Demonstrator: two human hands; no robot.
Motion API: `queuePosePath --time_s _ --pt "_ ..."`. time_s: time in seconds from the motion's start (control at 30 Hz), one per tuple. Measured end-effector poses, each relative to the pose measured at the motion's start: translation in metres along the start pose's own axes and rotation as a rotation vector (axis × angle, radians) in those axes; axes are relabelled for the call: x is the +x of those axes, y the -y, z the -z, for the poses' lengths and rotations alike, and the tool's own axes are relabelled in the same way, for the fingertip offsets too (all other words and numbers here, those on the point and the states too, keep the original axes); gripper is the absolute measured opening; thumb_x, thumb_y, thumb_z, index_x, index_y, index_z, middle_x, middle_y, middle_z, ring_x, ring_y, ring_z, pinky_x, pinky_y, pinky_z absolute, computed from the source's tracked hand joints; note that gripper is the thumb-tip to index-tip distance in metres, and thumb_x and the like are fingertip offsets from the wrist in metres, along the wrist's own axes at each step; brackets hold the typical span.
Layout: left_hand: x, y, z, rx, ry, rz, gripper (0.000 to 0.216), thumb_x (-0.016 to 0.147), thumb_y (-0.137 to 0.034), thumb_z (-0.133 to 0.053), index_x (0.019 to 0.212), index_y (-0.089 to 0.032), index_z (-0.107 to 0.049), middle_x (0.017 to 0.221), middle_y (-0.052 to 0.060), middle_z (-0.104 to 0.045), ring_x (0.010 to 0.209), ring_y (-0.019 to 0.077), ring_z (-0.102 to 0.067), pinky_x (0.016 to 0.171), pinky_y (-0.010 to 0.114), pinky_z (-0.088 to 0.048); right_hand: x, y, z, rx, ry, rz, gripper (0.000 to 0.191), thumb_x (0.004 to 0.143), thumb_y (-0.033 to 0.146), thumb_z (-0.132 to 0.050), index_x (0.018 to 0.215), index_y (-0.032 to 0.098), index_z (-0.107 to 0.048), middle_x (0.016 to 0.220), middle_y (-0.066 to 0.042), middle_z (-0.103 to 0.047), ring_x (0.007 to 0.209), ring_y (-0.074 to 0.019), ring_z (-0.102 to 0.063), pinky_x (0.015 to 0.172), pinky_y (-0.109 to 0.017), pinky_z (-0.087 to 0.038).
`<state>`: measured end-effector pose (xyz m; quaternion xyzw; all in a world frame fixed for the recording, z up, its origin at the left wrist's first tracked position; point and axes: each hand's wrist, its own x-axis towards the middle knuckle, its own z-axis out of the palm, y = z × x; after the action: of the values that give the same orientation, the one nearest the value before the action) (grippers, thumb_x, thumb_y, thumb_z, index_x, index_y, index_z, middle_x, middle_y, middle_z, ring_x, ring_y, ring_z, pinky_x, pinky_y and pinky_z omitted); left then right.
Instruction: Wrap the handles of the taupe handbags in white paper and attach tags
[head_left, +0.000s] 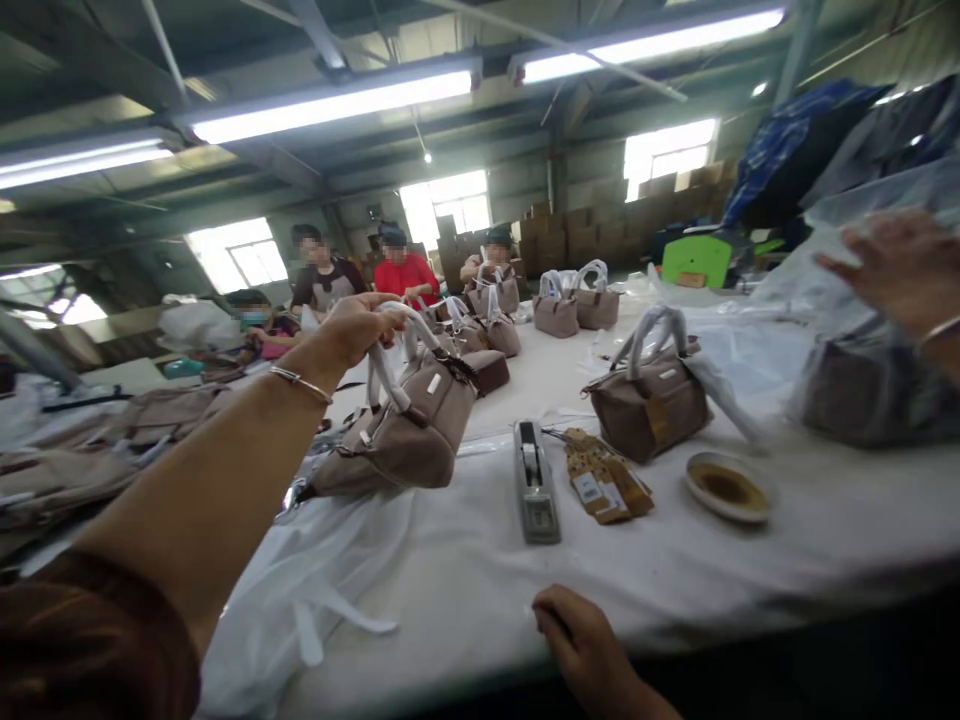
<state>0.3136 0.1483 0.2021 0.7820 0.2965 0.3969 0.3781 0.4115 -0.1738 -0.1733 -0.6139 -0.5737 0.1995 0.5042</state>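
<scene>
My left hand (358, 328) is raised over the table and closed round the white-wrapped handles of a taupe handbag (420, 425), which hangs tilted just above a sheet of clear plastic (315, 560). There is a thin bangle on that wrist. At the table's near edge my right hand (581, 640) rests on the white tabletop (465, 580) with its fingers curled in; nothing shows in it. A grey tape dispenser (536, 485) lies a little beyond it.
A second taupe handbag (649, 400) stands mid-table beside brown paper tags (604, 482) and a small dish (727, 487). At the right another person's hand (904, 265) handles a bag in plastic (870, 385). More handbags (574, 308) and seated workers (405, 272) fill the far end.
</scene>
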Motion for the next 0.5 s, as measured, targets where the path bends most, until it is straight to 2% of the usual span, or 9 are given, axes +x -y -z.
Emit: queuePosePath --time_s 0.13,0.2,0.27,0.4,0.5 --pt "-0.033 -0.015 0.025 0.068 -0.087 -0.065 0.036 0.082 -0.045 -0.069 0.095 -0.011 -0.070 0.060 0.000 -0.055 0.044 0.0064 -0.040 0.046 0.021 -0.036 0.003 0.014 0.002 0.044 -0.012 -0.139 0.021 0.094 0.030 -0.046 0.079 0.021 -0.057 0.070 -0.002 -0.061 0.064 -0.0178 -0.058 0.063 -0.028 -0.045" --pt "-0.054 -0.014 0.030 0.202 -0.150 -0.108 0.040 0.078 -0.048 -0.073 0.098 -0.013 -0.073 0.059 -0.001 -0.054 0.046 0.0078 -0.042 0.047 0.021 -0.037 0.001 0.025 0.001 0.031 -0.032 -0.157 0.019 0.093 0.029 -0.048 0.080 0.021 -0.059 0.070 -0.002 -0.062 0.064 -0.0175 -0.058 0.063 -0.028 -0.045" --pt "-0.074 -0.008 0.032 0.344 -0.166 -0.167 0.045 0.071 -0.046 -0.080 0.104 -0.015 -0.074 0.065 -0.001 -0.060 0.052 0.0084 -0.046 0.052 0.021 -0.039 -0.003 0.037 -0.001 0.000 -0.040 -0.125 0.018 0.092 0.026 -0.049 0.080 0.020 -0.060 0.072 -0.002 -0.063 0.067 -0.0171 -0.059 0.067 -0.028 -0.045" --pt "-0.105 0.015 0.031 0.450 -0.096 -0.288 0.055 0.063 -0.044 -0.086 0.110 -0.018 -0.073 0.084 0.000 -0.069 0.068 0.0093 -0.052 0.065 0.020 -0.043 -0.007 0.056 0.004 -0.091 -0.050 -0.040 0.016 0.091 0.022 -0.050 0.082 0.020 -0.063 0.076 -0.003 -0.066 0.073 -0.0167 -0.061 0.073 -0.028 -0.046" --pt "-0.122 0.033 0.026 0.419 -0.009 -0.329 0.059 0.063 -0.046 -0.084 0.114 -0.019 -0.072 0.089 0.001 -0.071 0.069 0.0096 -0.052 0.065 0.019 -0.043 -0.004 0.061 0.021 -0.170 -0.096 -0.048 0.017 0.090 0.021 -0.050 0.083 0.019 -0.065 0.078 -0.003 -0.068 0.075 -0.0168 -0.062 0.075 -0.028 -0.047"
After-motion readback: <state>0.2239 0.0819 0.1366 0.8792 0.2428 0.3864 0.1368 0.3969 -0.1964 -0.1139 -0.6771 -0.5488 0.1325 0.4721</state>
